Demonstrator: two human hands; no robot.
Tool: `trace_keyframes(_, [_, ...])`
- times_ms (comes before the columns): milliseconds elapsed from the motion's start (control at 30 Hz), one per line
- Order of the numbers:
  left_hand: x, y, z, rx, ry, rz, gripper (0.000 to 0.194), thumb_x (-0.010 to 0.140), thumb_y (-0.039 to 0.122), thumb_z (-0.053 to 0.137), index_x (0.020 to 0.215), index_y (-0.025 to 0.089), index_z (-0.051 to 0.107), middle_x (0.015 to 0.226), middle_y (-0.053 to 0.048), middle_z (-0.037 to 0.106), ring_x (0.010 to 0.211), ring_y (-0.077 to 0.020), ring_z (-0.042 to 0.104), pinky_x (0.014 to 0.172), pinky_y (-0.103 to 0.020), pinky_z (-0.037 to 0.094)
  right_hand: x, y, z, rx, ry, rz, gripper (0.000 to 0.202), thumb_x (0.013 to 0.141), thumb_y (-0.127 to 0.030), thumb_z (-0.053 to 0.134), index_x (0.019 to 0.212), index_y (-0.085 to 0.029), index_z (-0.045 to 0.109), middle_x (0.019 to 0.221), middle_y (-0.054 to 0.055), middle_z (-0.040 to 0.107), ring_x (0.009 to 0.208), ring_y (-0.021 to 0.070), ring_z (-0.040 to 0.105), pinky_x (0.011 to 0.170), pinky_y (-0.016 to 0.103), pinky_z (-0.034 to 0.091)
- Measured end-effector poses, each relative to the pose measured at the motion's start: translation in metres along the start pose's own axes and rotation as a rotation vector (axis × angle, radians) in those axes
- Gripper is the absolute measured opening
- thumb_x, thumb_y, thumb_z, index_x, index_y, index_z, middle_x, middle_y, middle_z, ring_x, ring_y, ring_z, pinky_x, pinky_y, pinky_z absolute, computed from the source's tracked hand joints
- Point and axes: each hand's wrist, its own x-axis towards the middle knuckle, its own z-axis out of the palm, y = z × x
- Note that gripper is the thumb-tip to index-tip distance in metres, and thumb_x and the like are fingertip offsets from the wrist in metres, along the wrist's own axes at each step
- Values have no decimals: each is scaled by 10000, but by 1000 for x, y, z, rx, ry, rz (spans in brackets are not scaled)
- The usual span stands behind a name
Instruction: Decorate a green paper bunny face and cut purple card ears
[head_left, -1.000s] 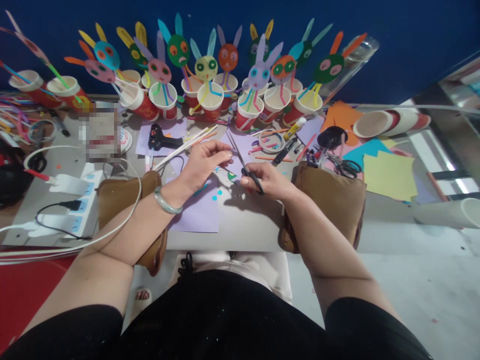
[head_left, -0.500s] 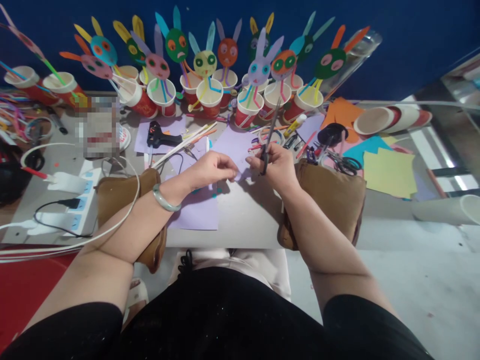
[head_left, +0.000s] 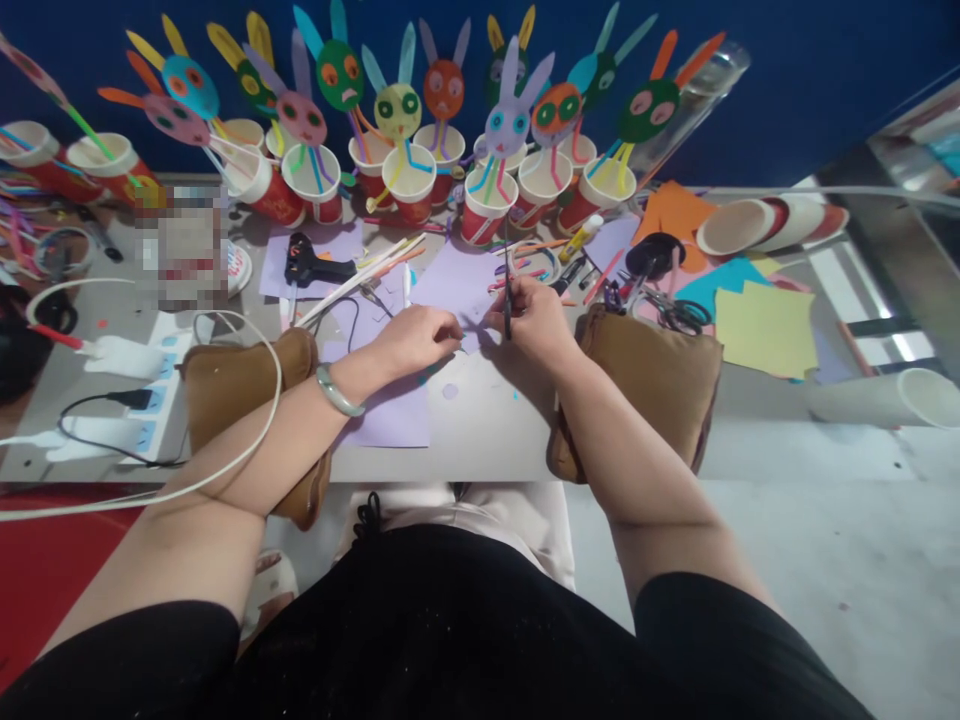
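Observation:
My right hand is closed around a pair of dark scissors, whose blades point up and away from me. My left hand is to its left, thumb and fingertips pinched together; whatever lies between them is too small or hidden to make out. Just below those fingertips, a small round purple paper piece rests on the table. Sheets of purple paper lie under and beside my left hand, and another purple sheet lies beyond both hands.
Paper cups with rabbit-faced figures line the back. A black glue gun lies left of centre, near a power strip with cables. Brown cushions sit under my forearms. Spare scissors and yellow paper lie right.
The round purple piece now shows on the table below my left hand. My right hand has turned the scissors more upright. The whole view has shifted slightly.

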Motion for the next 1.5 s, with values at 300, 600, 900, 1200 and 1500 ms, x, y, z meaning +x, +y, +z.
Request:
trace_keyframes(300, [11,5,32,166,79,51,186,904,189,626,1003,123,769,1129,-168,695,1118,-322,647,1037,-470,510,0,5,4,9,-74,30,275,635,-230,756,772,-244,518,705,-30,629,687,170,573,654,317,457])
trace_keyframes(600, [13,-3,23,54,113,14,141,854,219,677,971,160,728,1031,-114,686,1018,-278,638,993,-450,522,-1,-1,4,83,-2,41,416,633,-389,869,807,-238,522,728,-14,636,713,190,622,703,370,557])
trace_keyframes(900, [16,-2,28,56,54,35,127,857,178,609,827,178,732,980,-113,686,1020,-272,627,991,-441,510,0,0,4,131,30,48,394,673,-372,851,836,-246,515,785,1,627,764,187,644,708,340,590])
trace_keyframes(1200, [15,4,22,143,30,3,184,900,181,590,971,142,756,1082,-154,702,1075,-301,646,998,-454,517,1,-1,4,109,185,-25,361,712,-409,830,828,-246,529,838,27,710,791,196,677,747,357,591])
trace_keyframes(1500, [12,9,21,216,36,-11,198,938,196,604,1062,134,745,1080,-158,705,1092,-318,650,996,-460,511,0,-3,4,53,184,-38,326,707,-302,822,833,-256,525,896,47,744,860,225,716,817,392,620])
